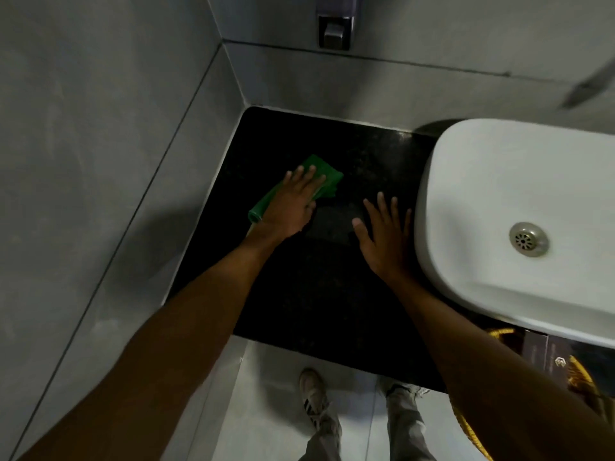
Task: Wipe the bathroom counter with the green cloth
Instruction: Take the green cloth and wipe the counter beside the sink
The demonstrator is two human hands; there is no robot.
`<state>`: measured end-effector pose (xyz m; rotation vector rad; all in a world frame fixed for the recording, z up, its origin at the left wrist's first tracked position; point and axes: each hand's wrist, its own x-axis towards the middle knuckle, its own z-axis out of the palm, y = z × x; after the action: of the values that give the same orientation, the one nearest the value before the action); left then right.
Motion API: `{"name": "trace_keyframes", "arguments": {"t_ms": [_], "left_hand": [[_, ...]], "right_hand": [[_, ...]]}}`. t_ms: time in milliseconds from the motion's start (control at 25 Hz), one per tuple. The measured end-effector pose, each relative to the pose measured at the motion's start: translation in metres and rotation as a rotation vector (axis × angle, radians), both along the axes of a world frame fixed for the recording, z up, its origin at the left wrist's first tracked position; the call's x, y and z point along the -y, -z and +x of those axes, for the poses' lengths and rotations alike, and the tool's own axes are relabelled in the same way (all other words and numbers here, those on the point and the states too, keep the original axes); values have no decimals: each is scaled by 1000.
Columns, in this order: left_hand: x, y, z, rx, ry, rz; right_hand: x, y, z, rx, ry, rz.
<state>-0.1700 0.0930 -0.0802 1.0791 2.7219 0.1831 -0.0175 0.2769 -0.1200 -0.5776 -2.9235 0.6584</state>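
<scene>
The bathroom counter [332, 294] is a dark, speckled stone slab set into a grey corner. A green cloth [327, 176] lies on its left middle part. My left hand [293, 201] presses flat on the cloth with fingers spread, and the cloth shows past the fingertips and beside the wrist. My right hand [386, 234] rests flat and empty on the bare counter, fingers apart, just left of the basin.
A white oval basin [499, 181] with a metal drain [528, 239] sits on the counter's right side. Grey tiled walls [100, 128] close in the left and back. A metal fixture [333, 31] is on the back wall. My shoes [314, 397] stand on the pale floor.
</scene>
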Motion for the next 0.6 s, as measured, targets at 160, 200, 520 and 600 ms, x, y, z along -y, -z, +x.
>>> {"name": "trace_keyframes", "arguments": {"t_ms": [160,200,520,600], "left_hand": [[39,10,32,-69,592,-121],[46,10,37,-111,602,-95],[49,26,74,76,-271,46],[32,23,27,41,-133,0]], "right_hand": [[11,14,33,-144,-44,44],[16,16,36,-184,-133,77],[56,27,0,126,-312,150],[57,17,-23,162,-202,121]]}}
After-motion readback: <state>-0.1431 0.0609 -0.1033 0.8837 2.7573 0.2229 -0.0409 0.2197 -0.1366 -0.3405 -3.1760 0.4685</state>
